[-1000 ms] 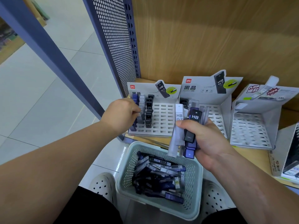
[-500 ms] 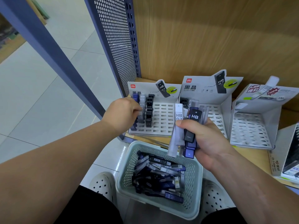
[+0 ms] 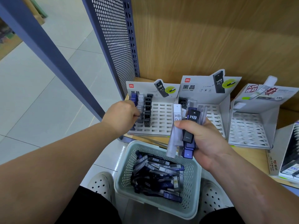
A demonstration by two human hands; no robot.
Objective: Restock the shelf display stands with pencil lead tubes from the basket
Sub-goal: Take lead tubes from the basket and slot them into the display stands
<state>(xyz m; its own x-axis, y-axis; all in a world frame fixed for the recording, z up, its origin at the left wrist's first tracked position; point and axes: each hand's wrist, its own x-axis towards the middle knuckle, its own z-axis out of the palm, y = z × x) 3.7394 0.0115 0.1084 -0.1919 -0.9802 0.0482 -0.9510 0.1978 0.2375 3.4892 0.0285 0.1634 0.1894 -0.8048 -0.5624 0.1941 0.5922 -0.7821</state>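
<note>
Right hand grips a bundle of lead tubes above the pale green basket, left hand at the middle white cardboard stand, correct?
No: the head view shows the left hand at the leftmost white cardboard stand. The right hand does grip the bundle of lead tubes above the pale green basket.

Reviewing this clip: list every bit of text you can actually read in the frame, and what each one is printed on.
"deli": left stand header and middle stand header.
"黑晶": middle stand header; partly hidden on the left one.
"HB 0.7": tube pictures on both headers; white tube in the right hand; tubes in the basket.
"HB": black tube in the right hand.
"100": yellow sticker on a basket tube.
Right stand header and all small print: too blurred.
</note>
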